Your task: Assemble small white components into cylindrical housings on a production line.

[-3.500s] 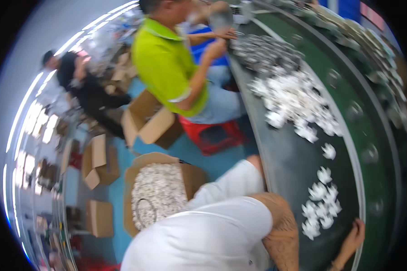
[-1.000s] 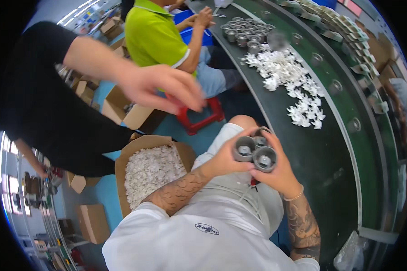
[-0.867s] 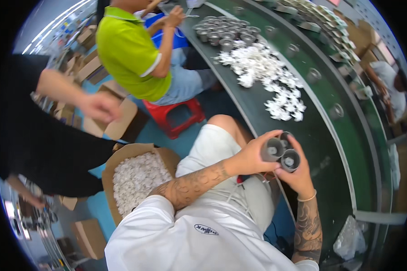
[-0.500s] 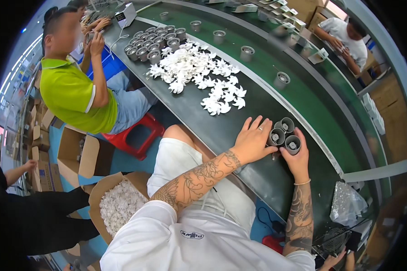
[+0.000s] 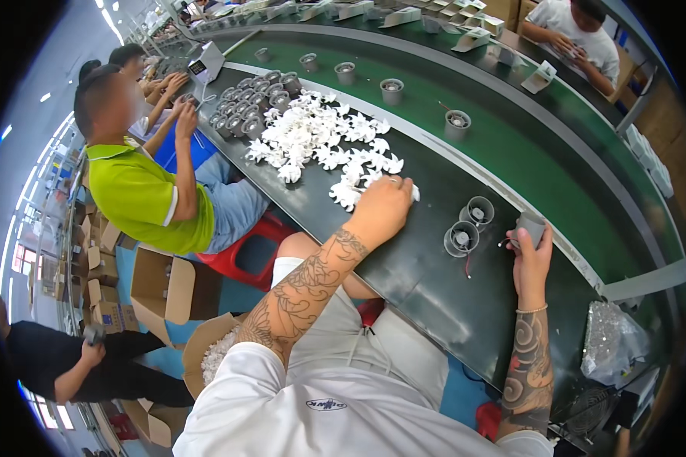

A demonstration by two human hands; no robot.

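Note:
My left hand point(image 5: 385, 209) is at the near right end of a pile of white bladed fan wheels point(image 5: 309, 129). Its fingers are curled together on one white fan wheel point(image 5: 415, 193), mostly hidden by the hand. Raised slightly over the bench, my right hand point(image 5: 532, 255) grips a grey cup-shaped motor housing point(image 5: 530, 224) tilted on its side, thin wires hanging from it. Between my hands two similar housings, a nearer one point(image 5: 461, 239) and a farther one point(image 5: 479, 211), stand open end up on the dark bench point(image 5: 427, 282), close together. A red wire trails from the nearer one.
Several grey housings point(image 5: 255, 103) crowd beyond the white pile. More stand spaced along the green conveyor point(image 5: 411, 68). A co-worker in a lime shirt point(image 5: 133, 186) sits at left. A clear plastic bag point(image 5: 613, 343) lies at right; open cardboard boxes point(image 5: 160, 286) stand left.
My left hand has left the housings and moved left to the white fan wheels. My right hand has lifted one housing from the group of three and moved right; the other two stay on the bench.

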